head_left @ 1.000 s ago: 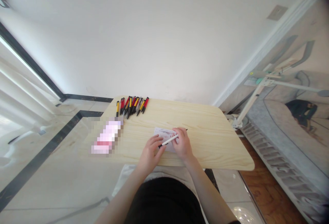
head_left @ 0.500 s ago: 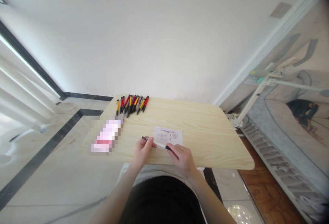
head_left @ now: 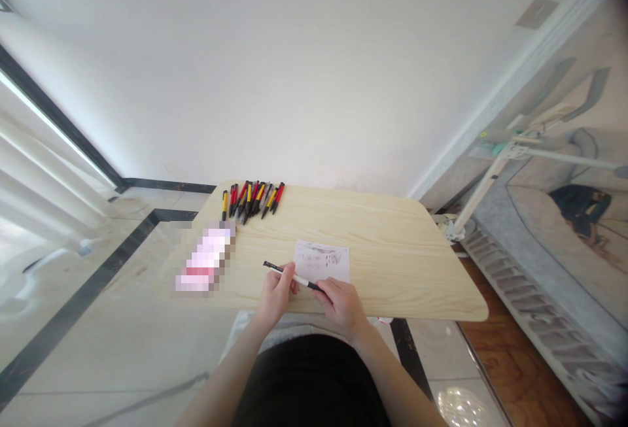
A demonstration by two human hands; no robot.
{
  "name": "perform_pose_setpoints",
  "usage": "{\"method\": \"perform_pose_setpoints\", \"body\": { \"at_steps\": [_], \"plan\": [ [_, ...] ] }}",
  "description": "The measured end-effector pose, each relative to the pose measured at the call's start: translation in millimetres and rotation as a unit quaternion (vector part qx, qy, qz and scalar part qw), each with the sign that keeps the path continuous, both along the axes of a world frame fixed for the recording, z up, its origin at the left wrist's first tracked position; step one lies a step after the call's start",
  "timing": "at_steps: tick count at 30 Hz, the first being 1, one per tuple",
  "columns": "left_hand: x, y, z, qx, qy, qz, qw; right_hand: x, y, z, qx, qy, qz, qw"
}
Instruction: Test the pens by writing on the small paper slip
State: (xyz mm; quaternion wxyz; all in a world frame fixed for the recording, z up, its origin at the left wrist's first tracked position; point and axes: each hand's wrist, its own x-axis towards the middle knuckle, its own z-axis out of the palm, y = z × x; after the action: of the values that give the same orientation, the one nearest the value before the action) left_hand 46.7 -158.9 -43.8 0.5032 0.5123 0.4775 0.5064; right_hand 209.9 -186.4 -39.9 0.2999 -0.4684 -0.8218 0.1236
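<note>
Between both hands, a white pen with black ends (head_left: 303, 280) is held slantwise near the table's front edge. My left hand (head_left: 277, 290) pinches it toward its upper left end, thumb on top. The fingers of my right hand (head_left: 343, 304) close on its black lower right end, so the very tip is hidden. Just behind the pen lies a sheet of white paper (head_left: 322, 261) with dark scribbles; the right hand partly covers its lower edge.
Several red, yellow and grey pens (head_left: 252, 199) lie piled at the back left of the wooden table (head_left: 383, 250). A pixelated phone-like shape (head_left: 206, 258) is at the left edge. The wall (head_left: 314, 74) stands behind; a white metal frame (head_left: 483, 198) is on the right.
The pen has shifted left and slightly down through the left hand, and more of its black upper end shows. The right hand has moved a little left and down.
</note>
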Motion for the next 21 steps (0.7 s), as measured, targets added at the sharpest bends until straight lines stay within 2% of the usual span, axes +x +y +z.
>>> {"method": "perform_pose_setpoints", "body": {
  "at_steps": [7, 14, 18, 21],
  "plan": [
    [-1.9, 1.9, 0.8, 0.009, -0.003, -0.005, 1.000, -7.6, -1.5, 4.9, -0.044, 0.058, -0.002, 0.997],
    [-2.1, 1.2, -0.6, 0.006, 0.007, -0.009, 1.000, -11.2, -5.1, 11.8, -0.127, 0.160, -0.010, 0.979],
    [-1.2, -0.6, -0.7, 0.019, -0.005, -0.024, 1.000, -10.8, -7.4, 13.0, -0.203, 0.211, -0.021, 0.956],
    [-1.1, -2.3, -0.9, 0.033, -0.002, -0.034, 0.999, -11.0, -8.9, 10.9, -0.288, 0.274, -0.026, 0.917]
  ]
}}
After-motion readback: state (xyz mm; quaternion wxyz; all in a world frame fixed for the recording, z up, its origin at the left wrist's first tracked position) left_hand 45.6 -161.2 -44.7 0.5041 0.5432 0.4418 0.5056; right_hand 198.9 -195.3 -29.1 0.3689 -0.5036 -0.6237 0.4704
